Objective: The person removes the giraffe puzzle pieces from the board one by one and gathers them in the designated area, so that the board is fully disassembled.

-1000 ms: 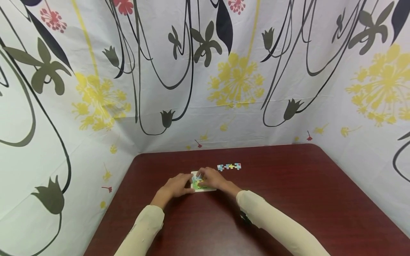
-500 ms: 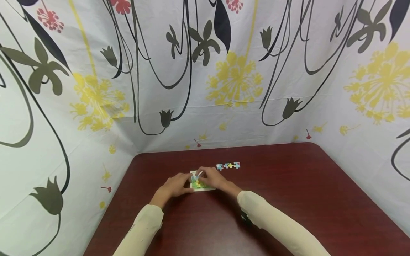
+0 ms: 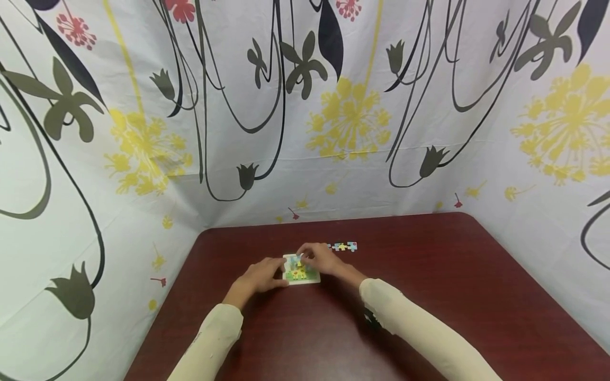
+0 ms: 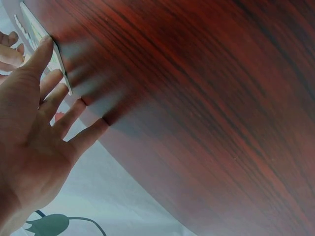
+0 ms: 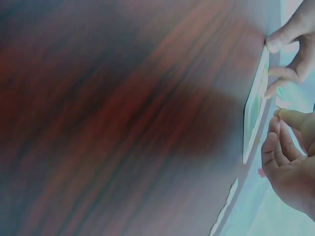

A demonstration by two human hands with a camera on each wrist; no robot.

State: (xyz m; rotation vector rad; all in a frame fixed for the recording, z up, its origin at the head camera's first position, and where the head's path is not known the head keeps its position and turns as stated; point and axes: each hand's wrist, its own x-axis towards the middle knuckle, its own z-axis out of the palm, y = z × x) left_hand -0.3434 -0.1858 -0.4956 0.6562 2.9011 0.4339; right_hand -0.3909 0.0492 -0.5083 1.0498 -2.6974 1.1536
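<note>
Puzzle board (image 3: 305, 282), pale-rimmed and printed in green, yellow and blue, lies flat between a person's two hands on a dark red, wood-grained table (image 3: 295, 338). The left hand (image 3: 263, 275) is spread along the board's left side, its thumb touching the near left corner and its fingers reaching forward, loosely extended, toward the far end of that edge. From the left wrist, the outer fingers are seen spread apart beyond the board's border, their shadows streaking the wood.

Above the far right part of the board is the right hand (image 3: 325, 258), thumb and forefinger brought together in a pinch on a small puzzle piece (image 3: 299, 263), too small for its print to be read. Seen from the right wrist, those joined fingertips are raised clear of the board's surface, apart from the left hand on the opposite side. The right hand hides the board's far right corner.

Just past the right hand, loose pieces (image 3: 342, 246) in blue and yellow lie in a short row, its left end partly covered by the knuckles. Cream sleeves (image 3: 216, 330) cover both forearms; white cloth (image 3: 295, 143) with yellow blooms and dark stems hangs behind.
</note>
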